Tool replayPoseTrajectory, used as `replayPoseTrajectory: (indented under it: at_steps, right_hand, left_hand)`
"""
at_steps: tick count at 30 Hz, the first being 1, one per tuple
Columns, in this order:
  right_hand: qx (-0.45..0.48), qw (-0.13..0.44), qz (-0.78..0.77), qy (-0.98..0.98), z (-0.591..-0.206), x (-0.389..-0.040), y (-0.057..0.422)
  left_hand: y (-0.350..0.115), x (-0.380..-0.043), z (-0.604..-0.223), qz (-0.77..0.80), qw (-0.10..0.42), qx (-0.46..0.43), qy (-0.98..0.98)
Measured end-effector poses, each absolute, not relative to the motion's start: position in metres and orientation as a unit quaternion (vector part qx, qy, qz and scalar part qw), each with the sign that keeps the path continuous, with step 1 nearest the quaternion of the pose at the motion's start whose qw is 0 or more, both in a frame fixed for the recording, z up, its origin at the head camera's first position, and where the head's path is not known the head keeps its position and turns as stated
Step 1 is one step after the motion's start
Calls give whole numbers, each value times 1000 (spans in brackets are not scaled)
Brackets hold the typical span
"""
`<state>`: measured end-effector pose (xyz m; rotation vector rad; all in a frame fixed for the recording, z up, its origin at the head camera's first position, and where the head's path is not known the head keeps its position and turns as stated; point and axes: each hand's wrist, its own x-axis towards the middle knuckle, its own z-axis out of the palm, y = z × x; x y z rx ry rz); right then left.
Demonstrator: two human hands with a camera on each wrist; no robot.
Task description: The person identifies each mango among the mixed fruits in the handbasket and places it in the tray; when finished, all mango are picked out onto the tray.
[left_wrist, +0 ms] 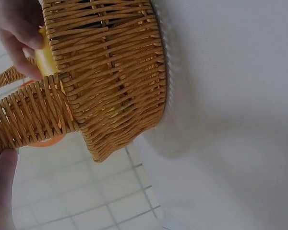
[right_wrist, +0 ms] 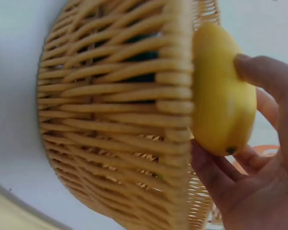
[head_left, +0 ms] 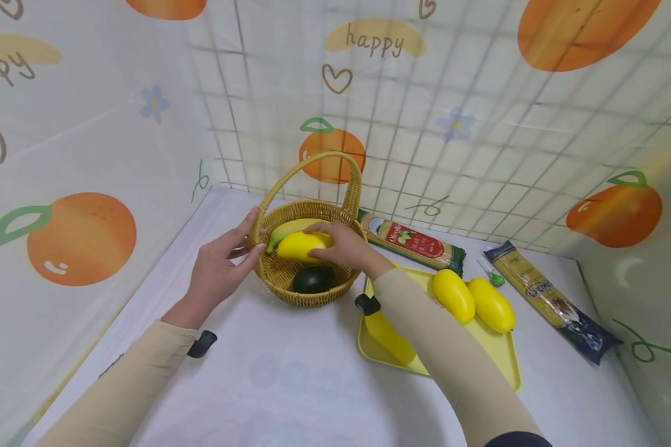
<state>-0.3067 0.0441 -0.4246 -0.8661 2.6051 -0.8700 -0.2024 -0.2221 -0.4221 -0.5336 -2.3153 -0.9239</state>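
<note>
My left hand (head_left: 218, 270) grips the wicker basket (head_left: 307, 299) at the left foot of its arched handle, thumb in front and fingers behind. In the left wrist view only part of the thumb shows against the handle (left_wrist: 31, 115). My right hand (head_left: 343, 247) reaches over the basket's right rim and holds a yellow mango (head_left: 299, 246) between thumb and fingers. The right wrist view has that mango (right_wrist: 223, 91) at rim height, its dark stem end toward the palm. Inside the basket, a dark green avocado (head_left: 313, 280) lies at the front and a greenish-yellow banana (head_left: 291, 228) behind the mango.
Right of the basket is a yellow tray (head_left: 500, 360) with two mangoes (head_left: 454, 297) and a long yellow item (head_left: 390, 338), partly under my right forearm. Two pasta packs (head_left: 410, 241) (head_left: 550, 301) and a small green-topped item (head_left: 496, 279) lie behind it.
</note>
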Motion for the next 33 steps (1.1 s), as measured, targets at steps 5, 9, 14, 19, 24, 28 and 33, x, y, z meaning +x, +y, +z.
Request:
replayPoseTrajectory:
  at_steps: [5,9,14,19,24,28,33]
  right_hand:
    - [-296,98,-312,898,-412,-288,58]
    - [-287,79,-334,894,-405,-268,77]
    - [-263,62,-364,891,-401,-243,106]
    - [-227,51,-374,898,-401,-218,140]
    - [-184,47,-390,901,-404,-195,180]
    - [-154,23,-384,910,-408,-178,215]
    - [-109,-1,-357,928,-408,-153,258]
  left_hand:
    - [-222,-202,-422,-348,292,-204,-867]
    - [-221,-201,-422,-347,288,-201,-870]
    - [-221,-201,-422,-346,286,-198,-871]
    - [-222,-202,-423,-346,291,-199,-870]
    - [-222,-202,-424,-342,293,-199,-871]
    - [-222,-202,-423,-343,296,-199,-869]
    - [-222,-202,-422,-343,294,-200,-870]
